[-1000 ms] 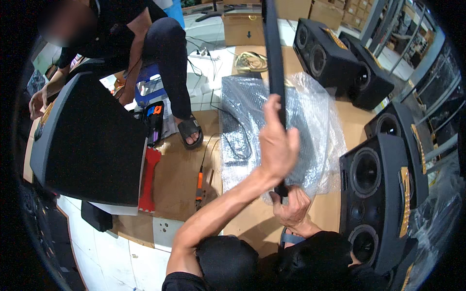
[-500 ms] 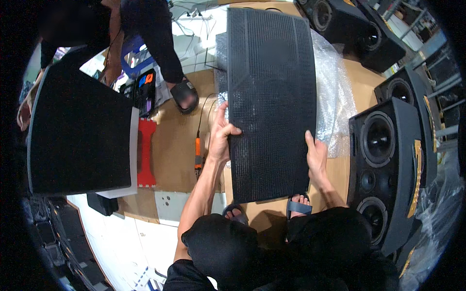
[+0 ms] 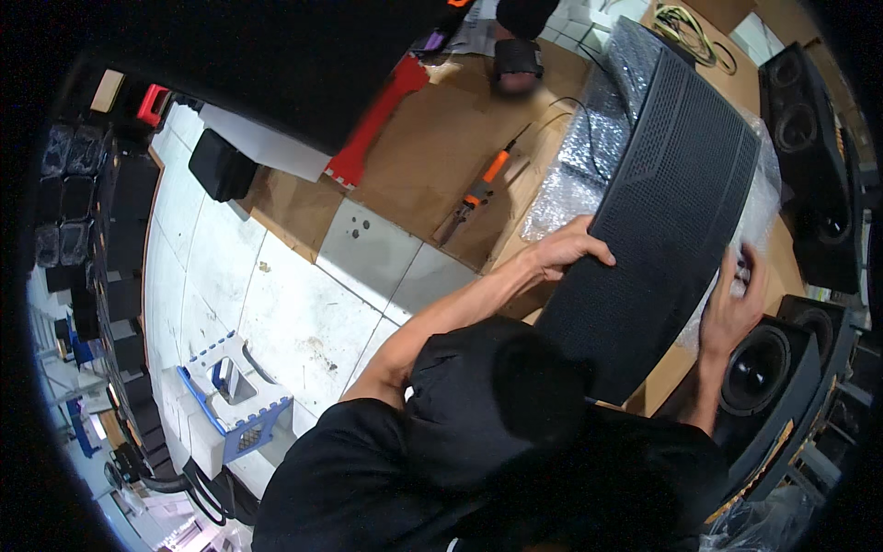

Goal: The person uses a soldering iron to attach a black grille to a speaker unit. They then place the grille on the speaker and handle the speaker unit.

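Observation:
A long black perforated speaker grille stands tilted in front of me, its lower end close to my body. My left hand grips its left edge, thumb over the front face and the other fingers partly hidden. By the right edge is my right hand, its fingers apart; whether it touches the edge is hard to see. Clear bubble wrap lies beneath and around the grille. On the cardboard to the left rests an orange-handled soldering iron with a thin black cable.
Black speaker cabinets stand along the right. A large black box and a red strip-like piece are at upper left. Another person's sandalled foot is on the cardboard. A white-and-blue step stool stands on the tiles at lower left.
My view has swung leftward, and the grille now leans toward the upper right. The left hand keeps its edge; the right hand's thumb has come off the front face and its fingers have spread.

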{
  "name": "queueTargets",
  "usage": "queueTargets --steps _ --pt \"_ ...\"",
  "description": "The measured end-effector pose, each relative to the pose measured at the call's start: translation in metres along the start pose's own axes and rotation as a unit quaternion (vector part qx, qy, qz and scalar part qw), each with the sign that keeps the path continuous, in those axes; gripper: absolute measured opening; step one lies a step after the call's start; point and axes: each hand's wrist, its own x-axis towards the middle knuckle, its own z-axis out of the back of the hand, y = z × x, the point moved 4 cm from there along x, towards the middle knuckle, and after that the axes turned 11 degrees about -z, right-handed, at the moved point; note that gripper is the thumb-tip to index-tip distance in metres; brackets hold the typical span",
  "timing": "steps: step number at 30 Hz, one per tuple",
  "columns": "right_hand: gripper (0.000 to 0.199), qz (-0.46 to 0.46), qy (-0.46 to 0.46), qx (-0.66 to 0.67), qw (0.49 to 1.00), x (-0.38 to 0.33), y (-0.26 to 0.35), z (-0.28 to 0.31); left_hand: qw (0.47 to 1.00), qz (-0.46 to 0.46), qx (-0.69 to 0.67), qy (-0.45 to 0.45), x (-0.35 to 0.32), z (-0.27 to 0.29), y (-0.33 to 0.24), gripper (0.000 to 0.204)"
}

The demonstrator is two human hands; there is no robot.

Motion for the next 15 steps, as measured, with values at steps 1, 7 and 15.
queueTargets --steps 1,7,15 --pt "0.022 0.041 0.116 0.067 0.99 0.01 0.039 -0.013 1.0 0.007 -0.014 -0.021 -0.009 0.002 0.002 0.057" --pt "0.041 0.128 0.562 -0.026 0.817 0.0 0.121 -0.202 0.976 0.157 -0.029 -0.145 -0.027 0.013 0.052 0.03" --pt "0.037 -0.227 0.524 0.071 0.818 -0.089 0.054 -0.404 0.991 0.113 0.012 -0.069 -0.035 -0.01 0.053 0.051"
